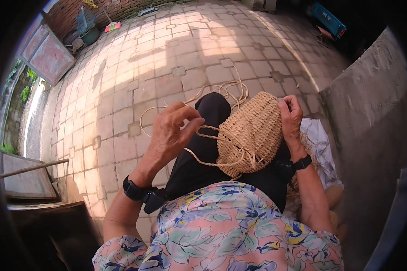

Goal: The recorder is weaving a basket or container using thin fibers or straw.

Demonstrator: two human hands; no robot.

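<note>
A tan woven straw bag [253,135] lies tilted across my black-trousered lap. My right hand [291,115] grips the bag's right edge, thumb and fingers pinched on it. To the left, my left hand [172,128] is raised above the thigh with its fingers curled and pinched at a twisted straw cord [208,135] that loops out of the bag. Another stretch of cord runs from the bag's lower part toward my left wrist. Just what the left fingertips hold is partly hidden. Loose cord [242,92] trails over the paving beyond my knee.
A white sack [319,140] with straw strands sits by my right side, next to a grey wall [371,99]. Paving tiles [117,104] spread ahead. A wooden panel [47,54] and a dark box [54,235] stand left; a blue cart [328,20] is far right.
</note>
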